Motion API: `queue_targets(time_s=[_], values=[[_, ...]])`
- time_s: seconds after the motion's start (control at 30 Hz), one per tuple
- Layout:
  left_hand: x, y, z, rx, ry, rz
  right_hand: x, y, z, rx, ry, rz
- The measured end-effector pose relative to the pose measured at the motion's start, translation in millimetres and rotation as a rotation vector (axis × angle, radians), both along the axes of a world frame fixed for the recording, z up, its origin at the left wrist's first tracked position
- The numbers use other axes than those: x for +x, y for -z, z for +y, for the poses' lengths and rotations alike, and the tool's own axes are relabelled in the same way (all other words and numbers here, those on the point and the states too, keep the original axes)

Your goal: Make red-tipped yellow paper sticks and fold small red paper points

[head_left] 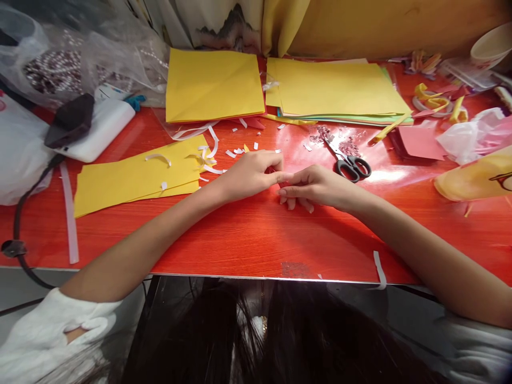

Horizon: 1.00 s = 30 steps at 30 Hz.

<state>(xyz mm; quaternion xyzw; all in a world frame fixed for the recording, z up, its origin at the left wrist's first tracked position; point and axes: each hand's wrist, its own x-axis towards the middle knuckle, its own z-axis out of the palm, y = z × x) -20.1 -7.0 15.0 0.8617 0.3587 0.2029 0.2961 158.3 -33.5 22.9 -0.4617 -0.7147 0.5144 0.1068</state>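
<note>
Over the middle of the red table (224, 234), my left hand (256, 170) and my right hand (312, 186) meet at the fingertips. Both hands are pinched on something too small and hidden to make out. Black-handled scissors (347, 162) lie just beyond my right hand, with their blades pointing away. Curled white paper strips (212, 141) and small white scraps are scattered beyond my left hand. Yellow paper strips (140, 173) lie to the left of it.
Stacks of yellow paper (214, 85) and coloured sheets (332, 88) line the back. A white device (100, 130) and black cable (18, 213) are at the left. Pink paper (420, 141) and a yellowish cup (472, 173) stand right. One white strip (378, 269) hangs over the front edge.
</note>
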Motion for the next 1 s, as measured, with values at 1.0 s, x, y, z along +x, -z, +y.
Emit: queue_targets(time_s=[1.0], values=[[-1.9, 3.2, 4.2, -0.232, -0.107, -0.142, 7.1, 1.0, 7.6, -0.218, -0.048, 0.06]])
